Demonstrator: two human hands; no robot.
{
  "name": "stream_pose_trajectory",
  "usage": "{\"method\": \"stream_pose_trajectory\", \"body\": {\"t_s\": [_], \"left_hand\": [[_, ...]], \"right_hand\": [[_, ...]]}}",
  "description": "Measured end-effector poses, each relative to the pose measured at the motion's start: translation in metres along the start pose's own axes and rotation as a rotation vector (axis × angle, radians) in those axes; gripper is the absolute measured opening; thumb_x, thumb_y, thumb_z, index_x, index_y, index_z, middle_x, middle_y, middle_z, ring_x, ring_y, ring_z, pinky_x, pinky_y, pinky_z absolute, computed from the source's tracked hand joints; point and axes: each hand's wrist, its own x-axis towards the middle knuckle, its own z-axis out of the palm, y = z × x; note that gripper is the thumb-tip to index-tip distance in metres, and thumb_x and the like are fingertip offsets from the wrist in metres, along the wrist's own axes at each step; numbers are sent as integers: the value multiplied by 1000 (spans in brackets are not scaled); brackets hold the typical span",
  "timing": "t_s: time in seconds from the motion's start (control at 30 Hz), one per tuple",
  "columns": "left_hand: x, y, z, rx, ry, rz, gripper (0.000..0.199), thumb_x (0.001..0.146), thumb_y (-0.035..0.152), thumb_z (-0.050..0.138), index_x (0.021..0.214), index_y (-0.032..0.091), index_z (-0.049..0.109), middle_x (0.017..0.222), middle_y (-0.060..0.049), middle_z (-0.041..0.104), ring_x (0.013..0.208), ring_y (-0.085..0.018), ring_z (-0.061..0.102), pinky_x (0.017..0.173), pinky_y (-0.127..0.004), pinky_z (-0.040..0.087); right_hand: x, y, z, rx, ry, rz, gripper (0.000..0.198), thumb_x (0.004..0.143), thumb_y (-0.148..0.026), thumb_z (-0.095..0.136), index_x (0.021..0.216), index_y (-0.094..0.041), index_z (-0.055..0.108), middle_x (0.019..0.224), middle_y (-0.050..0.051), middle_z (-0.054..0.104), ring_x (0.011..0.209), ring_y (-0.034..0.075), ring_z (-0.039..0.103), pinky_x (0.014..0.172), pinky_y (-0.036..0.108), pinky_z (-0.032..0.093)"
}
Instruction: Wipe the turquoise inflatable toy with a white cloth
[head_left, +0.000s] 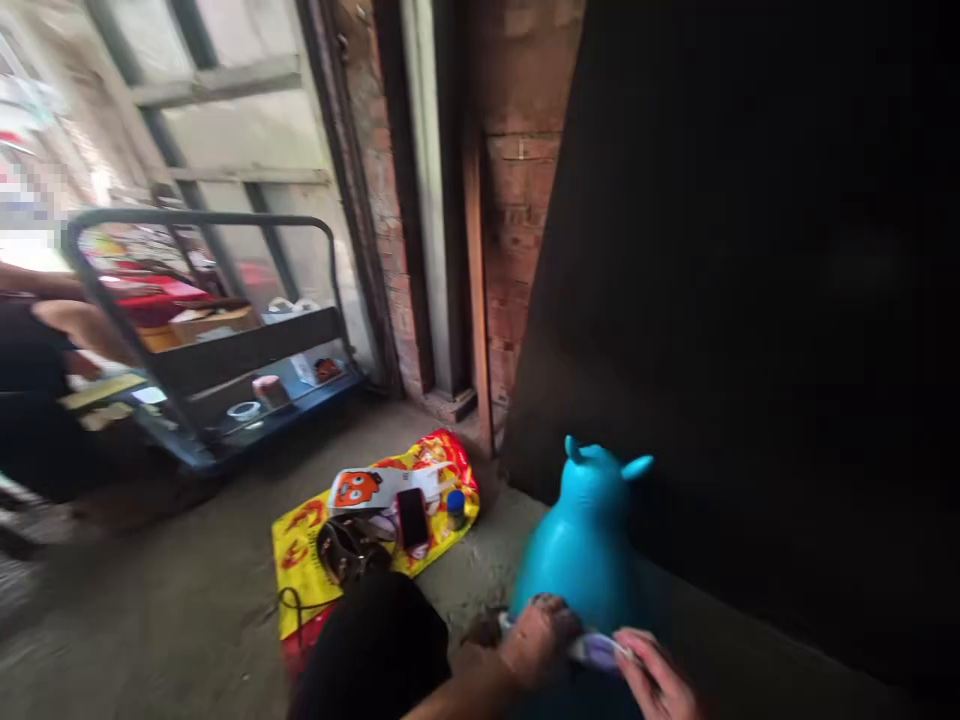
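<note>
Fingertips [628, 645] of the right hand [661, 678] pinch one end of a small purple-and-white piece [598, 651], too blurred to identify. It lies at about ten o'clock from that hand and at three o'clock from the left hand [538, 638], right in the gap between the two. The left hand is curled, its fingers partly hidden; whether it grips anything, I cannot tell. At one o'clock from it stands a glossy blue eared figure [585, 550], just behind both hands. Out at ten o'clock on the floor is a yellow-and-red sack [296, 570], bearing a phone [412, 520], a blue-capped jar [455, 508], a dark brown bag [349, 552] and a white packet [360, 489] with an orange cartoon. Farther along ten o'clock stands a platform trolley [247, 352], and beyond its near corner another person [34, 390], partly cut off.
</note>
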Motion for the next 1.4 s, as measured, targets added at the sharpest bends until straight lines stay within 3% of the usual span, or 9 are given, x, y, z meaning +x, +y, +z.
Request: {"method": "stream_pose_trajectory", "body": {"t_s": [0.13,0.37,0.47,0.57,0.67,0.8,1.1,1.23,1.4], "left_hand": [[0,10,-4,-100,-30,-50,34,71,11,58,103,23,58,102,-3,62,98,-17,56,89,-29,46],[-12,28,-19,-206,-64,-147,32,66,16,59,96,24,53,102,1,58,98,-16,51,89,-27,41],[-12,30,-27,-262,-133,-193,27,69,31,64,94,25,55,86,5,58,81,-13,52,72,-23,42],[-16,28,-38,-321,-238,-222,32,64,46,71,84,24,59,67,9,52,62,-9,46,52,-20,33],[-18,22,-51,-334,-273,-241,33,60,48,73,78,23,62,64,9,51,59,-8,44,48,-19,28],[-6,11,-78,-289,-205,-241,33,62,45,71,84,23,64,72,8,56,68,-10,50,53,-18,34],[55,22,-173,-69,71,-161,35,73,44,60,103,26,60,95,3,65,91,-17,58,80,-24,42],[44,28,-157,-31,23,-175,32,72,39,63,103,28,62,102,2,66,99,-20,60,89,-29,43],[2,12,-87,-69,-217,-317,19,59,37,74,73,25,68,74,-1,69,80,-25,66,78,-37,52]], "right_hand": [[6,-13,-19,87,-124,98,25,91,-47,48,89,-30,66,82,1,68,77,16,65,71,23,54],[8,-25,-29,166,-113,331,38,83,-58,53,88,-24,69,84,2,68,78,16,64,72,19,51],[11,-28,-41,228,-81,475,44,77,-63,57,85,-22,69,81,1,68,74,16,64,66,17,51],[13,-27,-52,260,-54,542,46,72,-65,61,82,-21,68,79,1,67,73,16,63,65,17,51],[14,-21,-59,260,-3,577,47,69,-66,62,84,-21,68,83,2,67,77,18,64,68,18,51],[29,-18,-61,229,18,554,48,68,-66,63,81,-20,67,79,2,65,74,17,62,67,19,50],[126,-40,-98,234,119,381,45,73,-62,61,85,-19,65,76,-1,60,71,15,56,64,21,46],[102,-32,-98,123,105,318,44,74,-64,58,80,-21,66,75,0,60,70,15,57,64,20,47],[-5,13,-54,-100,-192,286,44,70,-69,55,57,-28,62,63,0,60,62,15,59,62,23,50]]}}
